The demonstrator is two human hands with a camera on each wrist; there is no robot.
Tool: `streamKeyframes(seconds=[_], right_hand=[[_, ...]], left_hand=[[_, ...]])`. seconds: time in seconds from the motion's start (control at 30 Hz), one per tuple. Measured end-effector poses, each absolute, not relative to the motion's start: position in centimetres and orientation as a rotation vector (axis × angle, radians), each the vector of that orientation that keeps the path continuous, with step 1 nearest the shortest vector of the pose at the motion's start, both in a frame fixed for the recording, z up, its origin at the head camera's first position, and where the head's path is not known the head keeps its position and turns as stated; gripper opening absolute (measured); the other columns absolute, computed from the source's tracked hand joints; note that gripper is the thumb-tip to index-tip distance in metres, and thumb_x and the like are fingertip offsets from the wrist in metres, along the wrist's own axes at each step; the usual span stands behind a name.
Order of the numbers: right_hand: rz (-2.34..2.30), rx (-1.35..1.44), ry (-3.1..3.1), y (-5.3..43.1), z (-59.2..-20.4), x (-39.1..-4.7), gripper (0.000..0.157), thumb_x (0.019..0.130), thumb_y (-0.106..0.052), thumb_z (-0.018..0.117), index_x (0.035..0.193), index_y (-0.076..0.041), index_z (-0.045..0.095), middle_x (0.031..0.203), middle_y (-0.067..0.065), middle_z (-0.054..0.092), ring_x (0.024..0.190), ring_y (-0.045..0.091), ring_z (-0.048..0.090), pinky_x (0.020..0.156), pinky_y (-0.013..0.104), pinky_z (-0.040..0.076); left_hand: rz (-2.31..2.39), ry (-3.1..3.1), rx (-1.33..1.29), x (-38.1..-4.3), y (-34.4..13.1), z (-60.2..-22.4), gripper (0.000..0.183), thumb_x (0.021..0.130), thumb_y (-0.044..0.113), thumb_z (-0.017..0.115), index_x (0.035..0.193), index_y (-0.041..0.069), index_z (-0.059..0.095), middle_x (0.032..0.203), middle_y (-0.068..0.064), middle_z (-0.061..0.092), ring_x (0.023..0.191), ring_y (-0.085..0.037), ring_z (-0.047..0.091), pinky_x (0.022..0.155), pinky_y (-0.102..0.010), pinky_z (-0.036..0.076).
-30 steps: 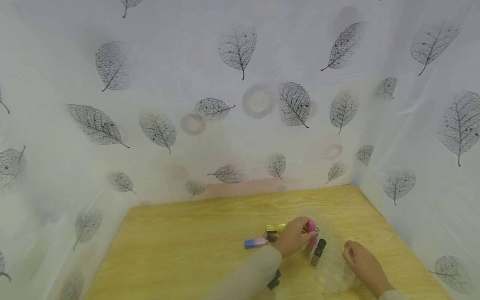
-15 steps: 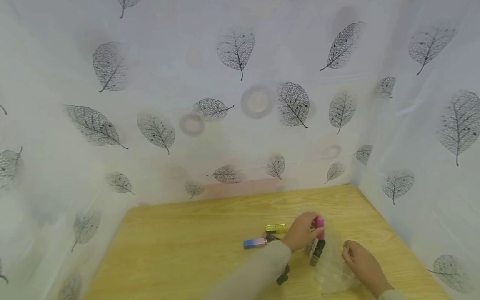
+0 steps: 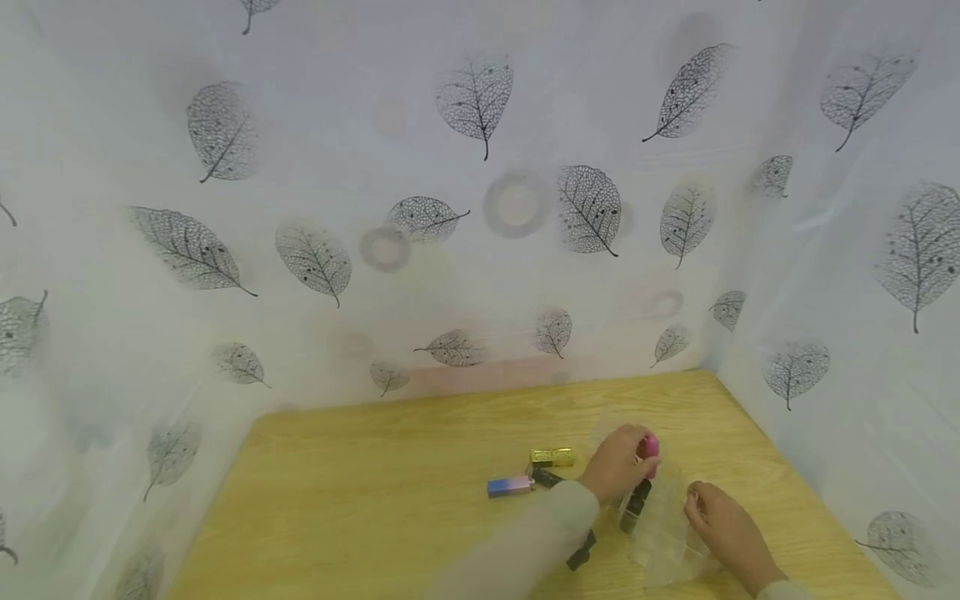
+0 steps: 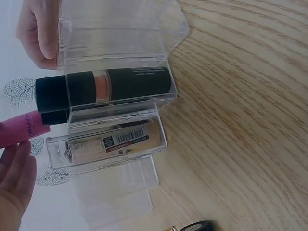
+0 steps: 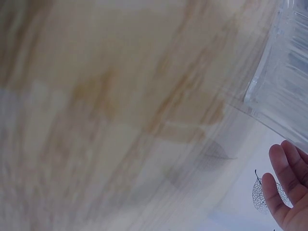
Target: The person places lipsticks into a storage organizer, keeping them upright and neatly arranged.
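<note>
My left hand [image 3: 617,462] pinches a pink lipstick tube [image 3: 650,452] above a clear plastic lipstick organizer [image 3: 660,546]. In the left wrist view the pink tube [image 4: 24,127] is tilted beside the top of a dark lipstick [image 4: 139,86] that sits in one compartment. A second dark tube is mostly hidden behind it. The adjoining compartment holds a pale tube with a barcode label [image 4: 127,139]. On the organizer's right side, my right hand [image 3: 726,527] grips its edge with bent fingers; several of those fingers [image 5: 281,168] show at the rim in the right wrist view.
Left of the organizer, a gold tube [image 3: 552,457], a blue-and-pink tube [image 3: 510,487] and a black tube [image 3: 546,477] lie on the wooden table [image 3: 360,492]. Another black item [image 3: 581,552] lies near my left sleeve. Leaf-patterned sheeting [image 3: 450,283] encloses the table.
My left hand has carried the pink lipstick tube to the right, over the organizer, and the tube has tilted on the way. The right hand stays at the organizer's edge.
</note>
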State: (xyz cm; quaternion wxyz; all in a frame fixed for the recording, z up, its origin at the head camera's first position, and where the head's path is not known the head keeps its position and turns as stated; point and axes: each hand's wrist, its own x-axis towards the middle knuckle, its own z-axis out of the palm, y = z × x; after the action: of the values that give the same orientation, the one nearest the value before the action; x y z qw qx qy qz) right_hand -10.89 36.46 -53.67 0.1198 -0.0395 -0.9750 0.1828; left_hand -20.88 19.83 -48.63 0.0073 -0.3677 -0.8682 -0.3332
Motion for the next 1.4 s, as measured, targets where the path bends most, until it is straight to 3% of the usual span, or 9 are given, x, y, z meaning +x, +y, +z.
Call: streamKeyframes(seconds=[0.93,1.4], right_hand=[[0.576,-0.107,-2.858,36.6,-53.8,-10.9,0.012,0.09,-0.013,0.053,0.087,-0.004,0.061,0.074,-0.001,0.057,0.065,0.009,0.05,0.056,0.025,0.045],[0.561,-0.108,-2.851,36.7,-53.8,-10.8,0.015,0.09,-0.014,0.053,0.09,-0.002,0.061,0.076,0.0,0.059,0.067,0.011,0.054,0.058,0.028,0.048]], left_hand=[[-0.645,-2.585,-1.17,-20.5,20.4,-49.8,0.023,0.088,0.033,0.064,0.105,0.018,0.061,0.088,0.009,0.057,0.07,0.006,0.048,0.061,-0.003,0.038],[-0.384,-2.567,-1.135,-20.6,20.8,-50.7,0.021,0.085,0.041,0.066,0.098,0.025,0.063,0.084,0.013,0.061,0.073,0.001,0.053,0.063,-0.011,0.041]])
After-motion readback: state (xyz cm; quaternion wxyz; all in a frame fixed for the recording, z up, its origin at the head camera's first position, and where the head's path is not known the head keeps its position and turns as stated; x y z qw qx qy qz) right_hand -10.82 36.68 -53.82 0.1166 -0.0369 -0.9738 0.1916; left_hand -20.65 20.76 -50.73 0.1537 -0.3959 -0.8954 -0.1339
